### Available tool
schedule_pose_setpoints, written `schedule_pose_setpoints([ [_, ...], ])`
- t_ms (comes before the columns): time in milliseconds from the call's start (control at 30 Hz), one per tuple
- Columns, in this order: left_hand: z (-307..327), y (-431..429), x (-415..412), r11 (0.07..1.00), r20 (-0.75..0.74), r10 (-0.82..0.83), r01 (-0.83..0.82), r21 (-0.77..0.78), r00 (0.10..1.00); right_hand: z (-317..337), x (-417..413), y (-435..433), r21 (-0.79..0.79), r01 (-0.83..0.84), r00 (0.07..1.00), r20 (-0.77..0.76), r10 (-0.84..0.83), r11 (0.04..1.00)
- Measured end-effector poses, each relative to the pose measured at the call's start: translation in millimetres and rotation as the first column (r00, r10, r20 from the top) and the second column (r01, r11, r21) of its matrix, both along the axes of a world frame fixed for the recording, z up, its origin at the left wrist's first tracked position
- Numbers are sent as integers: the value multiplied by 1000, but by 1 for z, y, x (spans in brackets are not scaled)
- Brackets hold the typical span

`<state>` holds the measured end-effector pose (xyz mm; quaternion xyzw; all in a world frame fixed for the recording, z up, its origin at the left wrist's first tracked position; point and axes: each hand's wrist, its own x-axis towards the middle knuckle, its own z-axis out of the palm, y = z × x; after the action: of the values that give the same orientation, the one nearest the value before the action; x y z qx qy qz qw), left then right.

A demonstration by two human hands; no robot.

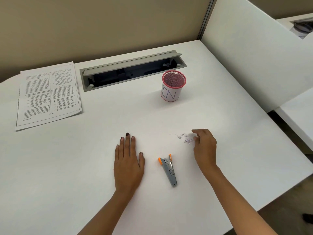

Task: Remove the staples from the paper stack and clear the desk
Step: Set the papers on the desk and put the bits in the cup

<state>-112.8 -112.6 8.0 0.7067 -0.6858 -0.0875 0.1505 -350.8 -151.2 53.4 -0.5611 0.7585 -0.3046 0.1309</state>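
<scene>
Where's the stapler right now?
Head view: the stapler lies flat on the desk between the left hand and right hand, nearer the person than the staples.

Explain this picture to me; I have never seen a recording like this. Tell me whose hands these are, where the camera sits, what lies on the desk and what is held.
There is no machine here: a person works with two bare hands, and the single camera sits on their head, looking forward and down. The left hand lies flat and open on the white desk, holding nothing. The right hand reaches with curved fingers into a scatter of small bits, likely pulled staples; whether it pinches any is too blurred to tell. Between the hands lies a gray tool with orange tips, untouched. Farther back are a pink mesh cup with a paper label, a printed paper stack at the far left, and an open cable hatch.
</scene>
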Motion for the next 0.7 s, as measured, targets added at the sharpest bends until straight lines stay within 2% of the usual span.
schedule_pose_setpoints([
  [133, 0, 0, 0, 1000, 0, 1, -1, -2, 1000, -6, 11, 15, 63, 57, 998, 19, -58, 996],
  [233, -1, 0, 0, 1000, -2, -1, 1, -4, 1000, -1, 20, 9, 19, 13, 998, 69, -14, 1000],
  [367, 0, 0, 0, 1000, 10, -4, 4, 2, 1000, 4, 22, -2, 39, -65, 997, 47, 63, 997],
  [433, 0, 0, 0, 1000, 6, -1, 1, 1, 1000, 2, 17, -2, 77, -150, 989, -5, 151, 986],
  [533, 1, 0, 0, 1000, 3, 0, 0, -2, 1000, -5, 11, 3, 243, -363, 915, -87, 393, 899],
  [633, 0, 0, 0, 1000, 9, -1, 2, -1, 1000, -12, 18, 9, 221, -348, 860, -312, 404, 911],
  [700, -1, 0, 1, 1000, 8, -1, 1, 1, 1000, -13, 22, 8, 238, -319, 780, -484, 396, 918],
])
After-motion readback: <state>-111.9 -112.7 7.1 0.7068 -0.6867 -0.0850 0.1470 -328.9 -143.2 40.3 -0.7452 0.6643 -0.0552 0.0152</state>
